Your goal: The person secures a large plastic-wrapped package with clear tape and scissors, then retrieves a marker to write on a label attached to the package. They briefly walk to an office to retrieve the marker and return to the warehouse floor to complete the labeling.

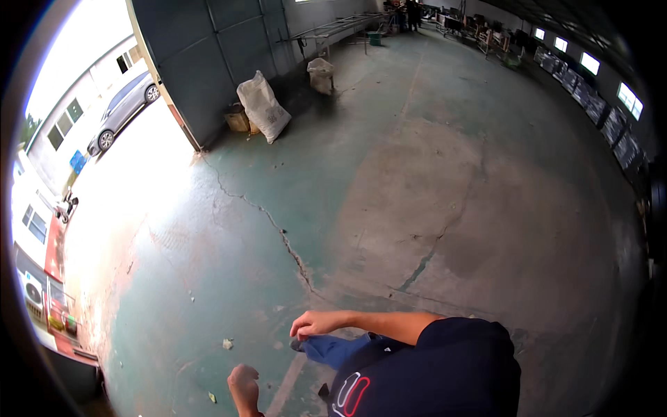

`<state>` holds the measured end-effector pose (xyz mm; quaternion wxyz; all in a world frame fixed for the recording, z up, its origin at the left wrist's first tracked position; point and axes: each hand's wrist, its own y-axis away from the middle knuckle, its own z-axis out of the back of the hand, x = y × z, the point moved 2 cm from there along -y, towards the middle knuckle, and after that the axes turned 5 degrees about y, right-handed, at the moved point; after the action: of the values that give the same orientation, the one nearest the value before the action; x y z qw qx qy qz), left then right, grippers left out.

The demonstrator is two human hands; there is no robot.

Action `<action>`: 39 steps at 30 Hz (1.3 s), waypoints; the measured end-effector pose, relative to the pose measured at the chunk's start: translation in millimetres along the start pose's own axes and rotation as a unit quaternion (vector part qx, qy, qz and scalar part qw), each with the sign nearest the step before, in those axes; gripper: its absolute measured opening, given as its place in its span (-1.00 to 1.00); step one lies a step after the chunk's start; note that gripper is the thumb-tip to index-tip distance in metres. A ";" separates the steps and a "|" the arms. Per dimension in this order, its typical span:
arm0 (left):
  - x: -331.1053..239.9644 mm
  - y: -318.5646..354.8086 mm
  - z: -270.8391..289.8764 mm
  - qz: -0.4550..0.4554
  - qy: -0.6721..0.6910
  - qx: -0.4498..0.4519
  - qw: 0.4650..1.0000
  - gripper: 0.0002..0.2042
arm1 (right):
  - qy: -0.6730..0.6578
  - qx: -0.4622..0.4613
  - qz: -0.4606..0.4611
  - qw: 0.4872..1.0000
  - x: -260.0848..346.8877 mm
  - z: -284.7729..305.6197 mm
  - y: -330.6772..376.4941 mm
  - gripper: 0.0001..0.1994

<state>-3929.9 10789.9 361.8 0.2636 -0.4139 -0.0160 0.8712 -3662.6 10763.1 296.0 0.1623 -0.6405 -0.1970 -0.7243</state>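
My right hand is in front of my blue trousers, its fingers loosely curled and nothing visible in them. Lower and farther left, my left hand hangs over the green floor, with its fingers folded in and no object showing. Neither hand touches anything but the air around it. One dark shoe shows just below my right hand. My dark shirt fills the lower middle of the view.
A long crack runs across the worn floor. A white sack leans by a large grey door, with another sack beyond. Outside stands a grey car. Wrapped stacks line the right wall; metal racks are far off.
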 end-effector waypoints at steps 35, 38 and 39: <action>881.6 -702.1 703.8 0.101 -0.116 -0.009 0.988 -0.89 | -0.150 -0.315 -0.061 0.935 119.4 91.0 -1281.7 -0.90; 977.3 -670.9 776.6 0.245 -0.193 -0.001 0.950 -0.92 | -0.154 -0.298 -0.022 0.942 145.7 81.1 -1439.4 -0.90; 995.9 -654.0 800.4 0.312 -0.182 -0.020 0.932 -0.92 | -0.150 -0.263 -0.013 0.953 160.3 71.6 -1493.9 -0.89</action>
<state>-4738.4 11975.6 338.6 -0.0374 -0.2378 0.0487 0.9694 -4349.3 12100.4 346.7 -0.0529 -0.7589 -0.0301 -0.6484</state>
